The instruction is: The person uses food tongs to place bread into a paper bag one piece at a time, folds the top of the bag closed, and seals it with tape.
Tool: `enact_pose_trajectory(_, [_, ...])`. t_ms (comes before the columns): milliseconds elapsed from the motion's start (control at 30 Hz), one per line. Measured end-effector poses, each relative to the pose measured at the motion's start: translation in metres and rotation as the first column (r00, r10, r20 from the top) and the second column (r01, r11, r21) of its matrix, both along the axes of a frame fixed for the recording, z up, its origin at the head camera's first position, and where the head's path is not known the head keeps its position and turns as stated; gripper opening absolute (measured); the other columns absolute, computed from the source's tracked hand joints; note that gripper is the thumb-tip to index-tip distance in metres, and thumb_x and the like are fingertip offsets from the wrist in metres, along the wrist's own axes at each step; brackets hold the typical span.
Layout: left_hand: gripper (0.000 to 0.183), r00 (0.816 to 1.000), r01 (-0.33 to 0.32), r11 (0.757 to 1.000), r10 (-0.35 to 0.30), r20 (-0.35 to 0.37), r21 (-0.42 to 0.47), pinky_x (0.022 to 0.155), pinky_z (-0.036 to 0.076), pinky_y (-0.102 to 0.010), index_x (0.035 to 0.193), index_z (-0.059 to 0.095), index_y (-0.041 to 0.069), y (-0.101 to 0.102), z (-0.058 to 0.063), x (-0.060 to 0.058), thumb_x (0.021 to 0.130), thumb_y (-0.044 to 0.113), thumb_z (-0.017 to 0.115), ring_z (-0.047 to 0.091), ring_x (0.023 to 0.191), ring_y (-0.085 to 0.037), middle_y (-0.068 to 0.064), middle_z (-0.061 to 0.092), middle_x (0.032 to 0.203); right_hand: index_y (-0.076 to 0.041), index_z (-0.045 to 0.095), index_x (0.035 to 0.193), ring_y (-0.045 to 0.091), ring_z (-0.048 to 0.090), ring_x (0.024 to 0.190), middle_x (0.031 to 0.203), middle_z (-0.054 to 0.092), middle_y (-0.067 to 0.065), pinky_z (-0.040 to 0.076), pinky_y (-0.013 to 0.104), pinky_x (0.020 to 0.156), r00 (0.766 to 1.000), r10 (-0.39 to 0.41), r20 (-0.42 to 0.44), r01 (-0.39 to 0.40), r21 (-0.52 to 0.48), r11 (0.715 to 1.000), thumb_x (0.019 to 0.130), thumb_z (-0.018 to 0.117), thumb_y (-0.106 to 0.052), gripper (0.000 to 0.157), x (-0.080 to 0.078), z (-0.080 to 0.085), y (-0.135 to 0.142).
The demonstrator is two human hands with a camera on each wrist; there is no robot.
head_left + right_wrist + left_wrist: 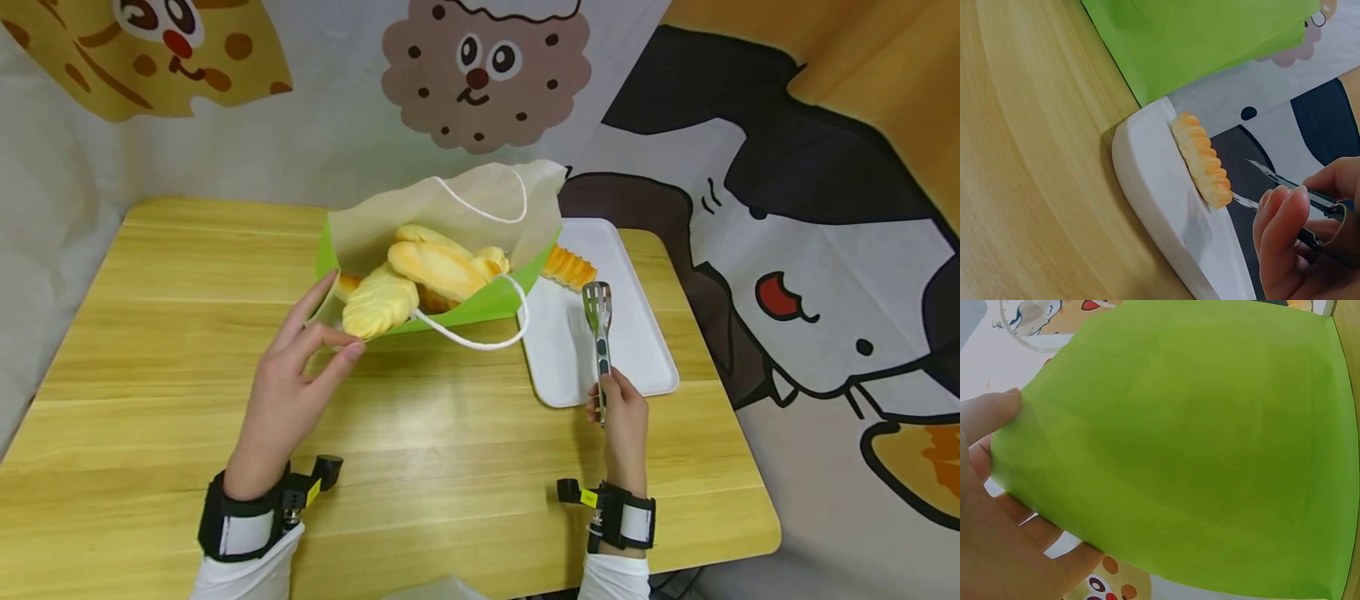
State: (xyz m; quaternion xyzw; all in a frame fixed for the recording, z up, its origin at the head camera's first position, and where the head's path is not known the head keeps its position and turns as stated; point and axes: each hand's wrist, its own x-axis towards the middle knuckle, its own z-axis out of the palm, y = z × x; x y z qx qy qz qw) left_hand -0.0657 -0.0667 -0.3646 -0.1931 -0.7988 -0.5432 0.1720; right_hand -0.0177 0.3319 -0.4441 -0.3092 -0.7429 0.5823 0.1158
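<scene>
My left hand (292, 387) pinches the near left rim of a green paper bag (483, 307) between thumb and fingers. Inside the bag several bread pieces are piled, with a pale ridged roll (380, 302) and a smooth oblong bun (437, 270) uppermost. In the left wrist view the bag's green side (1197, 444) hides its contents. Metal tongs (599, 321) are held by my right hand (624, 417) over the white tray (637, 350). In the right wrist view the tongs' arms stand apart, close to a ridged golden bread (1202, 159) lying on the tray.
The wooden table (435, 467) is bounded at the back by a cartoon-printed cloth (315, 158). The bag's white cord handle (480, 343) hangs over its front side. The tray sits right of the bag, partly behind it.
</scene>
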Motion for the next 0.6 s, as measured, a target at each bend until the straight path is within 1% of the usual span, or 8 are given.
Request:
enact_pose_trajectory(100, [0.008,1.000,-0.002,1.000,0.002,-0.007,-0.002,0.109,0.035,-0.064,0.087,0.069,0.008,0.000,-0.001,-0.001,0.089,0.001,0.072,0.039,0.146,-0.030,0.000,0.041,0.159,-0.005,0.056,0.138,0.008,0.054,0.059,0.082,0.060,0.002,0.048,0.021,0.051,1.000,0.007,-0.005,-0.007,-0.003,1.000,0.106,0.046,-0.027,0.040,-0.001,-0.001,0.000])
enact_pose_trajectory(300, [0.010,1.000,0.001,1.000,-0.001,-0.019,0.001,0.109,0.035,-0.064,0.087,0.069,0.007,0.001,-0.002,-0.001,0.088,-0.001,0.073,0.039,0.146,-0.030,-0.001,0.041,0.159,-0.003,0.058,0.133,0.008,0.053,0.058,0.080,0.059,0.000,0.047,0.021,0.051,1.000,0.028,-0.004,-0.028,-0.008,1.000,0.106,0.048,-0.025,0.037,-0.001,-0.005,0.000])
enact_pose_trajectory(400, [0.010,1.000,-0.001,1.000,0.001,-0.020,0.003,0.109,0.035,-0.064,0.087,0.069,0.007,0.001,-0.002,-0.001,0.088,-0.002,0.073,0.039,0.145,-0.030,-0.001,0.041,0.158,-0.002,0.058,0.132,0.008,0.054,0.059,0.081,0.059,0.000,0.048,0.021,0.051,0.999,0.037,0.009,-0.037,-0.019,0.999,0.106,0.048,-0.026,0.037,-0.001,-0.006,-0.001])
enact_pose_trajectory(600, [0.011,1.000,0.004,1.000,-0.004,-0.028,0.014,0.110,0.035,-0.063,0.087,0.069,0.008,0.001,-0.002,-0.002,0.087,-0.003,0.073,0.040,0.145,-0.031,-0.001,0.042,0.158,-0.004,0.059,0.130,0.009,0.054,0.059,0.081,0.059,0.002,0.048,0.022,0.050,0.997,0.047,0.053,-0.047,0.011,0.999,0.106,0.046,-0.025,0.035,-0.006,-0.011,-0.002])
